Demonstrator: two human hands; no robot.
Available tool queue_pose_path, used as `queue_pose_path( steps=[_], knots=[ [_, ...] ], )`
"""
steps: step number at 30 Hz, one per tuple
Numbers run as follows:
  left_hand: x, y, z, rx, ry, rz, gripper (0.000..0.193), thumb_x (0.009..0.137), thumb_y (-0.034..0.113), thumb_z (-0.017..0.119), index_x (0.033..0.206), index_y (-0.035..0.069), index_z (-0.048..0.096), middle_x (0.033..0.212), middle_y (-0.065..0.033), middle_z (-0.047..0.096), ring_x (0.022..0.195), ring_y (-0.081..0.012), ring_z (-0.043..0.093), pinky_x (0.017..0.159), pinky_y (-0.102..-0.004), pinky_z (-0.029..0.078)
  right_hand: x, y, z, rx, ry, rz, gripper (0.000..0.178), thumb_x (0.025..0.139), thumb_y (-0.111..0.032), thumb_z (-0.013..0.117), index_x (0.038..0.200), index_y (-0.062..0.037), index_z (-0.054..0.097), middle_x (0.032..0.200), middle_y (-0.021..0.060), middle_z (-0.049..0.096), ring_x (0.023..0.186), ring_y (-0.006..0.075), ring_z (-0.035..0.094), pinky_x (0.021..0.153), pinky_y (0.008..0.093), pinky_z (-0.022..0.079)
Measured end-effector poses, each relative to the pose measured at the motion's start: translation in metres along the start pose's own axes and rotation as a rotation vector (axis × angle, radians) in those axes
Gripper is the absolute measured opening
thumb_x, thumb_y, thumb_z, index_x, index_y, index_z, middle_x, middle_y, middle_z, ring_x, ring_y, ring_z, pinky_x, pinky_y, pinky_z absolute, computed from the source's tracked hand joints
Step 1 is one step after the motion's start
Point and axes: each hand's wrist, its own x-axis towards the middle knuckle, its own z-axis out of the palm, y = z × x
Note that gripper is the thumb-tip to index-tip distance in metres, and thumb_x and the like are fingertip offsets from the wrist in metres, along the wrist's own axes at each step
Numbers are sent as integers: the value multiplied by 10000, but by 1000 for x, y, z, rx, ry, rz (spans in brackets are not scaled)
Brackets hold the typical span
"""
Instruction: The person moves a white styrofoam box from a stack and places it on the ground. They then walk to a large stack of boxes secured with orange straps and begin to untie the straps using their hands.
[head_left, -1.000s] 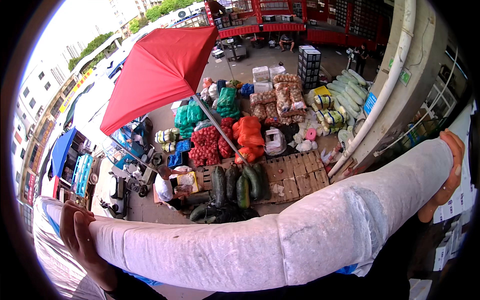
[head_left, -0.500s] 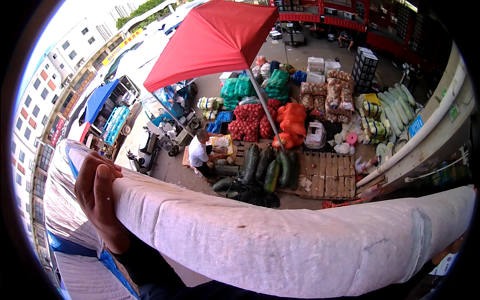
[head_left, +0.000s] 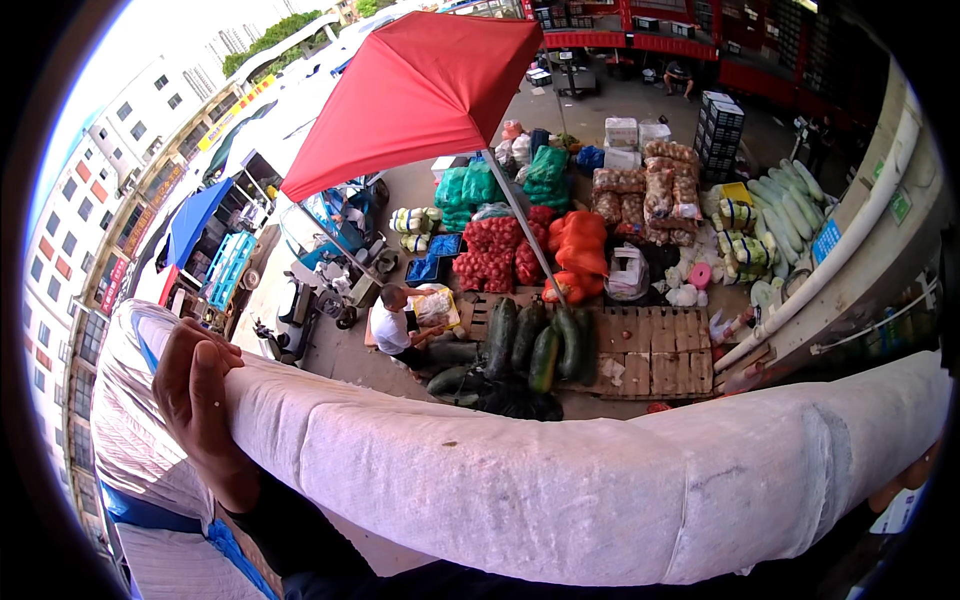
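A long, thick roll of off-white quilted cloth [head_left: 560,490] stretches across the front of the head view, from lower left to the right rim. Near its left end my left hand [head_left: 200,400] is closed, its fingers curled on the cloth and the thumb pointing up. Only a small part of my right hand [head_left: 910,478] shows, low at the right rim against the underside of the roll; its fingers are hidden. More pale quilted cloth [head_left: 140,400] with blue edging lies beside and below my left hand.
Below me a person [head_left: 395,328] sits by a yellow tray under a red canopy [head_left: 420,95]. Around stand dark green gourds [head_left: 500,340], red net sacks [head_left: 490,255], orange sacks [head_left: 578,250] and wooden pallets [head_left: 655,350]. A pale pipe [head_left: 830,270] slants along the right wall.
The roll's right half has risen a little and now covers the red cord by the pallet. My left hand keeps its hold. Below, the seated person's arm has moved over the tray.
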Motion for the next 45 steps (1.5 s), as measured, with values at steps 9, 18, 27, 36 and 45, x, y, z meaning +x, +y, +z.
queue_pose_path(
  steps=[9, 18, 27, 36, 45],
  knots=[
    [1, 6, 0, 66, 22, -9, 414, 872, 355, 532, 671, -7, 525, 624, -90, 471, 595, -163, 452, 595, -306, 333, -9, -7, 10, 61, -57, 66, 289, 815, -416, 316, 834, -209, 517, 832, 228, 588, 749, 393, 572, 715, 495, 467],
    [-1, -2, -1, -17, 28, -52, 342, 882, 271, 547, 691, -12, 516, 645, -69, 480, 606, -144, 464, 602, -288, 359, -12, -10, 5, 82, -106, 112, 366, 842, -422, 298, 905, -184, 569, 892, 220, 606, 835, 397, 583, 800, 508, 457],
    [-1, -3, -10, -14, 7, -38, 337, 896, 245, 539, 688, -17, 498, 641, -67, 478, 597, -140, 467, 583, -289, 355, -10, -23, -23, 40, -153, 157, 446, 869, -427, 280, 976, -158, 620, 951, 211, 623, 921, 401, 594, 885, 521, 448],
    [10, -3, 10, -42, -74, 30, 311, 938, 218, 501, 729, -6, 444, 643, -61, 428, 610, -147, 439, 594, -306, 351, 21, -39, -139, -250, -208, 161, 545, 906, -401, 261, 1057, -40, 641, 1043, 195, 628, 1033, 364, 580, 992, 477, 403],
    [5, -97, -18, 451, -6, 545, 452, 1006, 308, 481, 1293, -37, 530, 1232, -233, 574, 1014, -317, 590, 895, -385, 451, 29, -43, -103, -257, -107, 48, 442, 906, -287, 316, 878, -17, 665, 867, 134, 640, 856, 282, 571, 877, 386, 384]
  ],
)
